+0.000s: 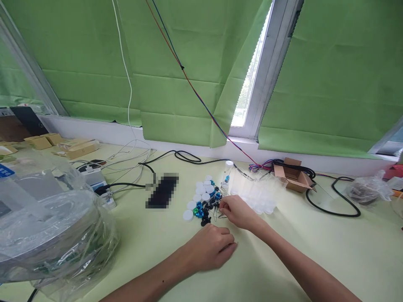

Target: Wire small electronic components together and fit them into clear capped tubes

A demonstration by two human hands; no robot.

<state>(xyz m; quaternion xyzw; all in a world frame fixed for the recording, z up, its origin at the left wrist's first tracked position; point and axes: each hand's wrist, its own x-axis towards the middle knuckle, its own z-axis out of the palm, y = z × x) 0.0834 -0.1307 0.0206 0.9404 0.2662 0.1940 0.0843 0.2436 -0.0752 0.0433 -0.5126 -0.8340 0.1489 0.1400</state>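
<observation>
My right hand (pixel 237 212) reaches into the small-parts pile, its fingertips pinched among thin metal pieces (pixel 215 213). What sits between them is too small to make out. In the pile lie black parts (pixel 205 219), shiny blue parts (pixel 199 209), a green part (pixel 195 210) and several white round caps (pixel 188 215). My left hand (pixel 215 245) rests on the table just in front, fingers curled together, with nothing visible in it. Beyond my right hand stand several clear containers (pixel 260 197), close together. A capped one (pixel 227 176) beside them has a blue part inside.
On the left, a large bag-wrapped reel (pixel 53 226) covers much of the table (pixel 145 251). A blurred dark rectangle (pixel 162 192), black cables (pixel 185 157), a power strip (pixel 97 180) and an open cardboard box (pixel 292 174) lie farther back. Red and blue wires (pixel 201 100) hang down.
</observation>
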